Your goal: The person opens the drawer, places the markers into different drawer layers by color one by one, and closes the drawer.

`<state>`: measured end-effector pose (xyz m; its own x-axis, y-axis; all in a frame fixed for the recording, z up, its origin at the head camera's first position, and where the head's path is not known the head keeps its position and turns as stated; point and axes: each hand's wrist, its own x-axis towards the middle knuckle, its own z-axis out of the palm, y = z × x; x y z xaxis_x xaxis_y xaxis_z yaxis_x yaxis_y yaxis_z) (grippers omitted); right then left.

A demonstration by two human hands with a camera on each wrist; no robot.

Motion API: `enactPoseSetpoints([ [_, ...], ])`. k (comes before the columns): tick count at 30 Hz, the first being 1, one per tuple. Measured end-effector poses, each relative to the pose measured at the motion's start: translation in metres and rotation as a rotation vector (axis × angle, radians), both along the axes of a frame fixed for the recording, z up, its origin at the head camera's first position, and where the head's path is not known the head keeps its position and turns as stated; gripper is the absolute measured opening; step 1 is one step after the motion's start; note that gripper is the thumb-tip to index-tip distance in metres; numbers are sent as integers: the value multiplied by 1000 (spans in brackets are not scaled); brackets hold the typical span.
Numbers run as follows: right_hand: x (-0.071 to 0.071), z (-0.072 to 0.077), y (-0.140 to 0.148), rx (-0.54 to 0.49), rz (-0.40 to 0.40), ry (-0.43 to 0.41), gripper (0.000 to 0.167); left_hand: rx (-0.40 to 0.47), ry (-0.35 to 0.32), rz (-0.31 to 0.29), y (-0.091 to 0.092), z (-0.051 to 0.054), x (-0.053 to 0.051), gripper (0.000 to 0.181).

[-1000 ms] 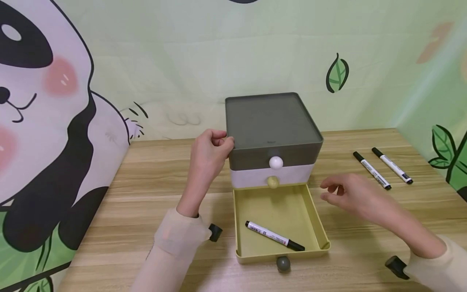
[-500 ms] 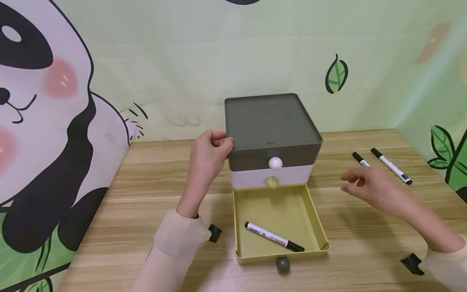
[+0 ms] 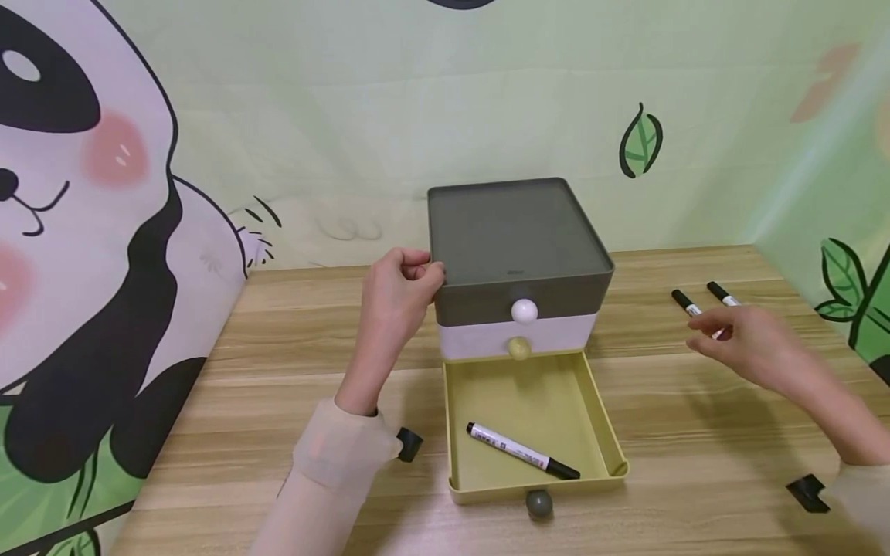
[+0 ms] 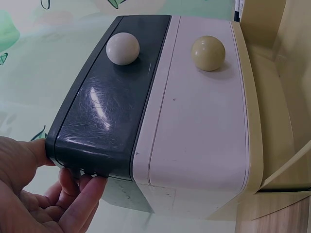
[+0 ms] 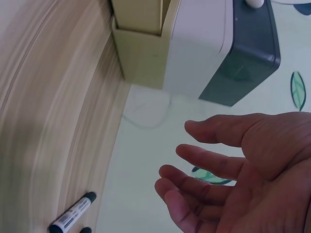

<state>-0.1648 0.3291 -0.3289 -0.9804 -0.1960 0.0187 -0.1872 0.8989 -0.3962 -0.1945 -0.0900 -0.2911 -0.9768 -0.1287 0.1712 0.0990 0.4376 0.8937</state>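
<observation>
A small drawer organizer (image 3: 514,232) stands mid-table, with a dark grey top tier, a white tier and a yellow bottom drawer (image 3: 514,386) pulled out. My left hand (image 3: 399,297) grips the front left corner of the grey tier; the left wrist view shows the thumb (image 4: 36,150) on its top edge and fingers against its side. One black-and-white marker (image 3: 521,449) lies slantwise in the yellow drawer. To the right, my right hand (image 3: 758,347) hovers over the table with loosely bent fingers and nothing in them. Two more markers (image 3: 684,301) lie behind it, partly hidden.
The wooden table (image 3: 278,386) meets a green printed backdrop (image 3: 334,116) at the back, and a panda figure (image 3: 90,193) fills the left side. White (image 3: 524,311), yellow (image 3: 518,348) and grey (image 3: 539,504) ball knobs stick out of the drawer fronts.
My right hand has moved right and slightly away from me, from beside the organizer to just in front of the two markers. My left hand and the drawer have stayed put.
</observation>
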Motion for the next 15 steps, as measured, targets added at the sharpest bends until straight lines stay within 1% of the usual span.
enactPoseSetpoints([
  [7, -5, -4, 13, -12, -45, -19, 33, -4, -5, 1, 0, 0, 0, 31],
  [11, -9, -6, 20, -18, -63, -21, 36, -1, -1, 0, 0, 1, 1, 31],
  [15, -12, -9, 27, -1, -78, -10, 38, 0, -5, 0, 0, 1, 1, 31],
])
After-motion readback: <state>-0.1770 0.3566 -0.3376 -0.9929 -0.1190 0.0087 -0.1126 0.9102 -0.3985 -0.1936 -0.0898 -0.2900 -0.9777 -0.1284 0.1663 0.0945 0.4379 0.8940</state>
